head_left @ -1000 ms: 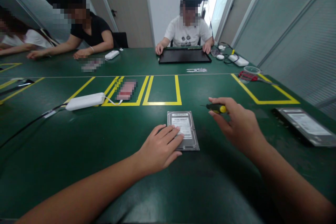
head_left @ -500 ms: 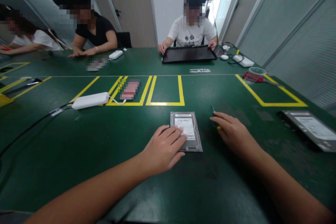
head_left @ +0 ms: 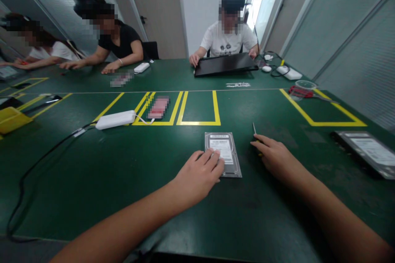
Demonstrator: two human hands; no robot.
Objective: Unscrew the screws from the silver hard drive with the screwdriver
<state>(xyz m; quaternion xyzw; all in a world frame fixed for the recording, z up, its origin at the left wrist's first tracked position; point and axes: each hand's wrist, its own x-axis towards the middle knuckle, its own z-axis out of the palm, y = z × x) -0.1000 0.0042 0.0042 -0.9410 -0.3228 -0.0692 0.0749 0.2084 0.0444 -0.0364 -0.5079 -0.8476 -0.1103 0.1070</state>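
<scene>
A flat silver hard drive (head_left: 233,160) with a white label lies on the green table in front of me. My left hand (head_left: 202,170) rests over its left side, fingers laid on the label, covering part of it. To the right of the drive, my right hand (head_left: 271,152) is closed around a small screwdriver (head_left: 254,128). Its thin metal shaft points up and away from me, and a bit of yellow handle shows under the fingers. The screwdriver and the drive are apart.
A second hard drive (head_left: 368,152) lies at the right. Red-handled pliers (head_left: 300,91) sit by a clear round container (head_left: 305,85). A white power bank (head_left: 115,119) trails a black cable (head_left: 46,154). Across the table, a co-worker holds a black panel (head_left: 226,65); others sit at the left.
The view has shifted slightly. My left fingers are more bent on the drive. The screwdriver shaft stands out more from my right fingers. The co-worker's black panel is tilted more.
</scene>
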